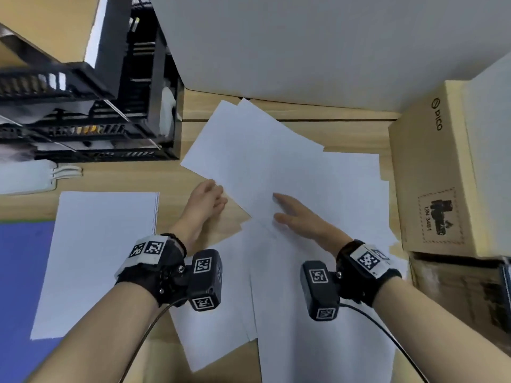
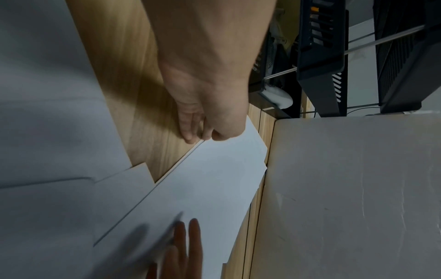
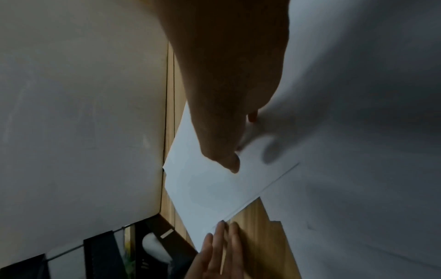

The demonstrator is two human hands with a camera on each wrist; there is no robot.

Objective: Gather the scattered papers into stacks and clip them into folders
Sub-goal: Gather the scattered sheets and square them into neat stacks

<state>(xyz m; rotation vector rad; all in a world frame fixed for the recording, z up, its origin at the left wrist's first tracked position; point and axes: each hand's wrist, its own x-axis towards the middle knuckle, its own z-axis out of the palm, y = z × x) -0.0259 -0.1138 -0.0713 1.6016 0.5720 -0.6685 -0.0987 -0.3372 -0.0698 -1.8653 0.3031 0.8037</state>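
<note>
A: How do the hands lie?

B: The left hand (image 1: 206,199) reaches forward over the wooden desk (image 1: 132,178), fingers straight and together, their tips against the near-left edge of the top sheet (image 1: 257,150); nothing is gripped. The right hand (image 1: 300,217) lies flat on that same sheet, fingers straight and a little spread, pressing down. The hands are near each other but apart.

A: What surrounds them?

B: A black tiered tray rack (image 1: 91,106) stands at the far left, a white board (image 1: 304,51) rises along the back of the desk, and a brown cardboard box (image 1: 431,172) stands at the right. A squared stack of paper (image 1: 96,261) lies at the near left, partly over a blue folder (image 1: 22,272). More loose sheets (image 1: 318,313) lie fanned under and around the right forearm, overlapping one another.

A: Which way does the top sheet run?

B: It lies skewed, its long axis running from the far corner by the white board toward the near right, one short edge toward the rack. In the left wrist view the left fingertips (image 2: 190,132) meet its edge; how many sheets lie directly beneath cannot be told.
</note>
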